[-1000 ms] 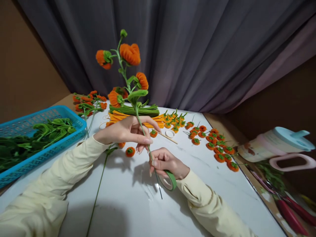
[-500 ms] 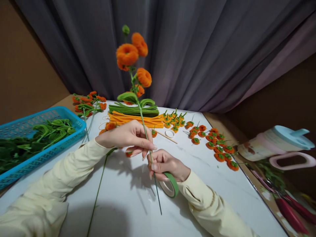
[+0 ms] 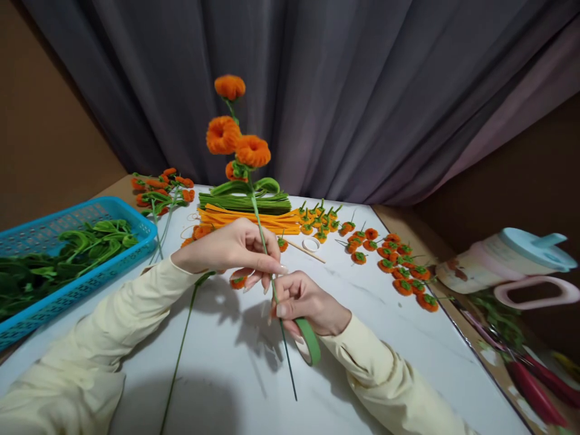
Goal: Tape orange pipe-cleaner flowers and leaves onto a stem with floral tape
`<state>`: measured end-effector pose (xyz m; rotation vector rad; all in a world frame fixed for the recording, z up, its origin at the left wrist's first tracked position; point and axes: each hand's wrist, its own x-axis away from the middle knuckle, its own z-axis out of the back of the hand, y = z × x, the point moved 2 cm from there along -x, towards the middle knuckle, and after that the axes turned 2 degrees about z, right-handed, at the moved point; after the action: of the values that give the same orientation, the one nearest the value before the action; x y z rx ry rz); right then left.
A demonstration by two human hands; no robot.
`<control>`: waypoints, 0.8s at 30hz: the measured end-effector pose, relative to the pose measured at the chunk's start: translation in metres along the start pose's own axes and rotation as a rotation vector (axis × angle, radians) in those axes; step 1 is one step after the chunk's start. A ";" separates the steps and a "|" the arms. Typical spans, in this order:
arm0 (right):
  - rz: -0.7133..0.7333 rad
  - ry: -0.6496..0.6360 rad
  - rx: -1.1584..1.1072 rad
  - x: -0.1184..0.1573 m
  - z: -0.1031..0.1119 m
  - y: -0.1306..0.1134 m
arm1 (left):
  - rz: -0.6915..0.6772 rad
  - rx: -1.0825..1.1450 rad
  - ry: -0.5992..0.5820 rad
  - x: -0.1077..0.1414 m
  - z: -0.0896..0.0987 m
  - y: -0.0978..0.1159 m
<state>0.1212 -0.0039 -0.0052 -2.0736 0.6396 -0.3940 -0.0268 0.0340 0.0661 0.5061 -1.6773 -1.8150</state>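
Note:
An upright green stem (image 3: 257, 211) carries several fuzzy orange flowers (image 3: 252, 151) and curled green leaves near its middle. My left hand (image 3: 235, 251) pinches the stem between thumb and fingers, below the leaves. Just lower and to the right, my right hand (image 3: 306, 302) has thumb and fingers closed on the stem, with a roll of green tape (image 3: 309, 341) hanging under its palm. The bare dark end of the stem points down below my right hand. Another long green stem (image 3: 181, 350) lies on the white table, beside my left sleeve.
A blue basket (image 3: 113, 266) of green leaves stands left. Orange flowers (image 3: 163, 190) lie behind it. Green strips (image 3: 244, 202), orange strips (image 3: 254, 219) and small flower heads (image 3: 403, 272) spread across the back and right. A tumbler (image 3: 502, 260) and red-handled pliers (image 3: 534, 389) lie at the right edge.
The flowered stem has turned, so its blossoms face differently and its top sits lower. The tape roll has shifted slightly left and turned more edge-on. Both hands stay nearly in place.

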 end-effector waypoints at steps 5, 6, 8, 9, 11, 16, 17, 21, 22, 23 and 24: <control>0.116 -0.015 -0.181 -0.005 0.005 0.014 | -0.078 -0.013 0.105 0.003 0.002 0.005; 0.123 -0.012 -0.202 -0.006 0.006 0.017 | -0.077 -0.009 0.102 0.004 0.003 0.005; 0.129 0.005 -0.209 -0.008 0.006 0.020 | -0.070 0.000 0.092 0.005 0.003 0.005; 0.132 0.016 -0.202 -0.008 0.007 0.020 | -0.068 0.003 0.090 0.005 0.003 0.005; 0.136 0.027 -0.181 -0.008 0.007 0.018 | -0.074 0.011 0.094 0.004 0.003 0.005; 0.091 -0.042 -0.181 -0.008 0.004 0.018 | -0.084 0.052 0.066 0.003 0.001 0.004; 0.076 -0.061 -0.180 -0.008 0.003 0.019 | -0.080 0.056 0.045 0.004 0.000 0.004; 0.036 -0.044 -0.098 -0.004 0.003 0.017 | -0.054 0.046 -0.012 0.005 -0.006 0.006; 0.043 -0.005 -0.064 -0.003 0.004 0.015 | -0.034 0.039 -0.006 0.004 -0.007 0.007; 0.058 0.039 -0.027 -0.002 0.005 0.012 | -0.005 0.031 0.013 0.004 -0.007 0.006; 0.079 0.081 0.012 0.000 0.006 0.008 | 0.033 0.021 0.041 0.002 -0.008 0.005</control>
<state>0.1215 -0.0033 -0.0147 -2.0217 0.7635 -0.4371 -0.0227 0.0267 0.0708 0.5181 -1.6692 -1.7544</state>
